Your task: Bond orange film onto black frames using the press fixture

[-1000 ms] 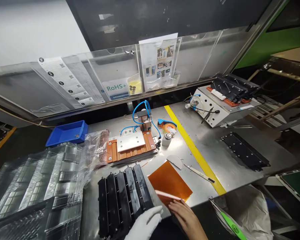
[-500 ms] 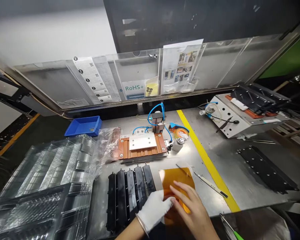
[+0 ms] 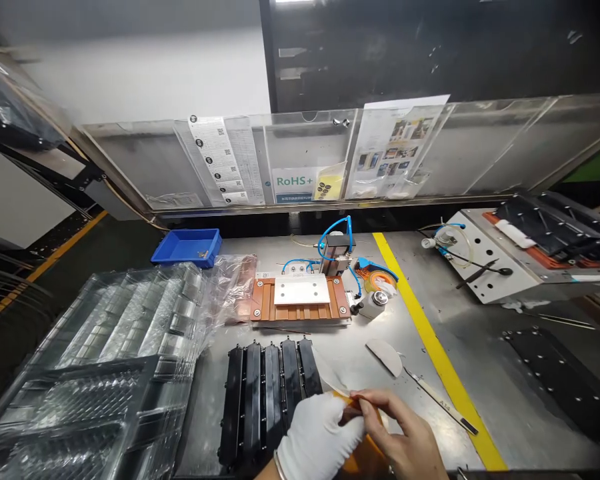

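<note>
Left hand: the gloved left hand point(image 3: 317, 437) curls over the near edge of the bench point(image 3: 340, 347), thumb and fingers apparently gripping orange film point(image 3: 365, 460), perhaps gloved to spare it fingerprints.
Right hand: the bare right hand point(image 3: 407, 433) pinches the film's raised corner between thumb and forefinger; bare skin probably feels a thin edge better.
Orange film: bent between both hands above the bench's near edge, likely close to the body for control.
Pale sheet: a thin translucent sheet point(image 3: 330, 375) rises from the pinch toward the black bars; whether it is joined to the film I cannot tell.
Black bars: five black bars point(image 3: 271, 393) lie side by side left of the film, near the front edge, presumably for easy reach.
Pen-like tool: the pen-like tool point(image 3: 445, 405) slants toward the front edge, its dark end touching the yellow strip point(image 3: 427, 333).
Brown fixture: the brown fixture point(image 3: 265, 297) sits farther back, carrying a white plate point(image 3: 301, 291), with blue hoses running toward the rear edge.
Clear trays: clear trays point(image 3: 105, 353) cover the left edge, seemingly out of the working space.
</note>
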Demonstrator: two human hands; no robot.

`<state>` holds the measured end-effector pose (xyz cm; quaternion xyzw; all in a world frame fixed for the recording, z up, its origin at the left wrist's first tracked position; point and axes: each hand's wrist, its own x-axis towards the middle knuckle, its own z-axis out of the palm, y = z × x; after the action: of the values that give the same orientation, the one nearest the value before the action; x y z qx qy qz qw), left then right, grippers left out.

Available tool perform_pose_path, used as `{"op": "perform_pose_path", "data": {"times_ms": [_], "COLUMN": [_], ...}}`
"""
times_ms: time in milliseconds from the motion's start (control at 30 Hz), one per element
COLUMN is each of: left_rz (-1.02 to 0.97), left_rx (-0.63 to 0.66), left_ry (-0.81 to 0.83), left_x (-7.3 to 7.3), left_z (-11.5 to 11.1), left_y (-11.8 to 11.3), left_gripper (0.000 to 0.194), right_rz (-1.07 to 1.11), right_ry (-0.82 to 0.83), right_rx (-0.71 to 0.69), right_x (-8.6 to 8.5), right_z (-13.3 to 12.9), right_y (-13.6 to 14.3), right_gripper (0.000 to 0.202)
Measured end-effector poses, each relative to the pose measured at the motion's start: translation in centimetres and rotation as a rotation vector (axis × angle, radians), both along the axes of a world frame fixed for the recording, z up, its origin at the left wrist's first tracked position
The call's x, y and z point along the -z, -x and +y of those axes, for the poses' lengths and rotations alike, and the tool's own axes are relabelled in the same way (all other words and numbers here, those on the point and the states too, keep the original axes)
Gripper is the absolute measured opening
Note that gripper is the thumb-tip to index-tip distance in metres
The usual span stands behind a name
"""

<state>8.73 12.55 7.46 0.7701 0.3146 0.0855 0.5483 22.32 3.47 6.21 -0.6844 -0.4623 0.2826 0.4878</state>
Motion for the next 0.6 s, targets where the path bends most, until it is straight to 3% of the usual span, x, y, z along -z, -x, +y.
{"op": "perform_pose_path", "data": {"times_ms": [167,367,467,600], "left_rz": [-0.024,0.133,0.083,0.023], "left_rx": [0.033,0.141,0.054,-0.212], "left_ry": [-0.041,-0.205,-0.059,0.383], "left_x": [-1.0,-1.3,-1.3,-1.1], "left_z": [0.1,0.1,0.1,0.3], "left_y": [0.2,1.2,2.5,6.0], "left_gripper": [0.04,0.048,0.051,0.058], "right_rz": [0.396,0.634,0.743,0.716], "right_ry": [0.1,0.075,0.028,0.01], "right_rx": [0.136,0.255,0.434,0.64], "right_x": [-0.1,2.1,2.3,2.8], "right_z": [-0.5,-1.1,-1.0,-2.1], "right_y": [0.8,-0.4,-1.8,-5.2], "right_gripper": [0.039,0.035,0.03,0.02]}}
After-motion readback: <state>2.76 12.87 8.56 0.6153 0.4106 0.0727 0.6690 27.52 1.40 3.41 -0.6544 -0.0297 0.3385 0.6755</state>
